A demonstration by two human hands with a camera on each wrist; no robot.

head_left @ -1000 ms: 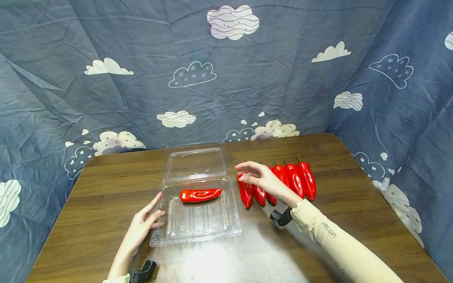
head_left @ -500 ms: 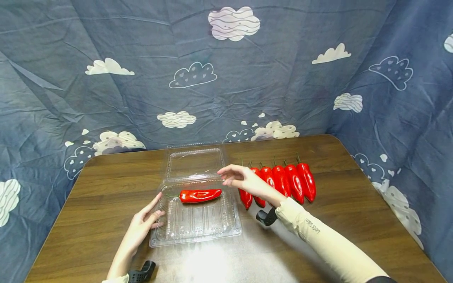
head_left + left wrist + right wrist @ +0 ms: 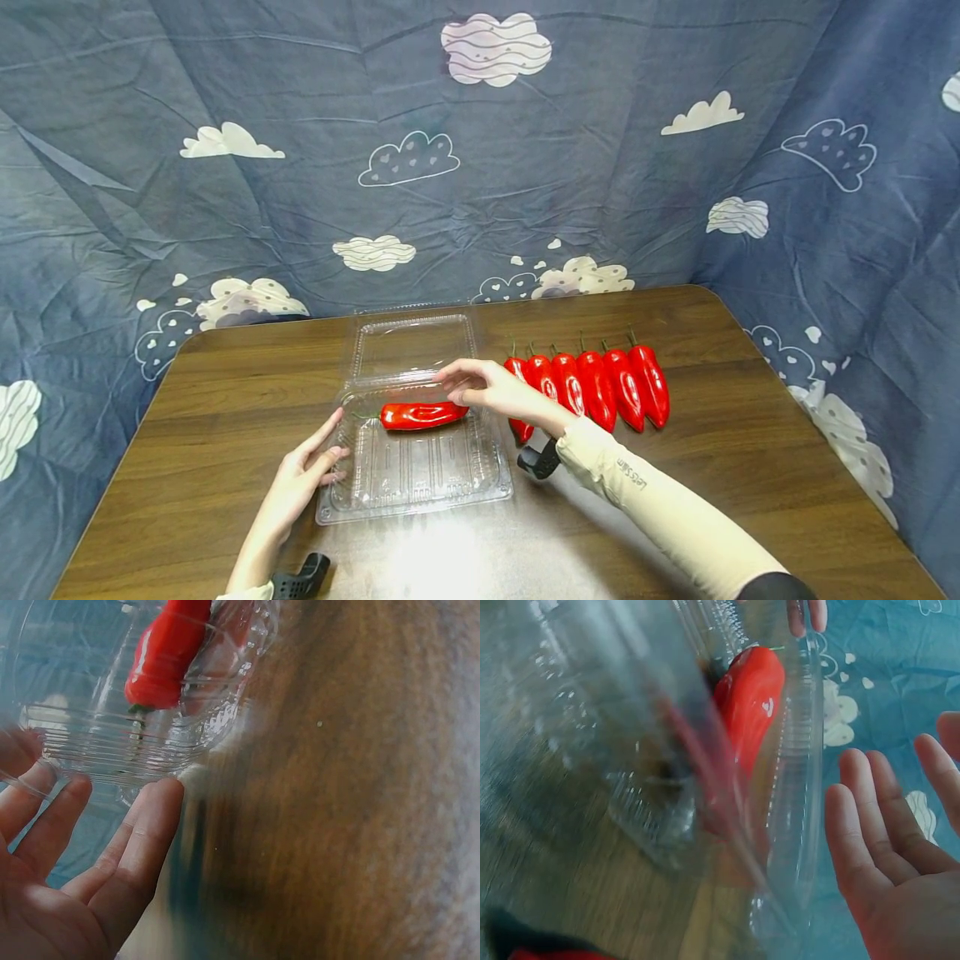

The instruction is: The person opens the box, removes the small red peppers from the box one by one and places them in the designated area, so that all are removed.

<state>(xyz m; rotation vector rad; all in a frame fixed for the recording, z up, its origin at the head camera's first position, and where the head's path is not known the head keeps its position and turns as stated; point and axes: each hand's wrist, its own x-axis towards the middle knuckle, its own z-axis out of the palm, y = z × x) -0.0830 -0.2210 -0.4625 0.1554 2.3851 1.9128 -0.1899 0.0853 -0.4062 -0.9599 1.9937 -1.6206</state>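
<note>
A clear plastic clamshell container (image 3: pixel 420 497) sits on the table with its lid (image 3: pixel 417 348) folded back behind it. One red pepper (image 3: pixel 422 415) lies crosswise in its base, green stem to the left. My left hand (image 3: pixel 292 487) rests against the container's left side; in the left wrist view its extended fingers touch the clear ribbed wall (image 3: pixel 112 766). My right hand (image 3: pixel 487 389) hovers over the container's right side, near the pepper's tip, holding nothing. In the right wrist view its fingers (image 3: pixel 870 821) are relaxed and apart from the pepper.
Several more red peppers (image 3: pixel 596 385) lie side by side on the wooden table (image 3: pixel 735 467), right of the container, stems toward the back. A blue cloud-patterned cloth (image 3: pixel 300 217) hangs behind the table and along the right.
My right hand has moved left from above the row of peppers to over the container's right side, uncovering the row. My left hand, the container and the pepper inside stay put.
</note>
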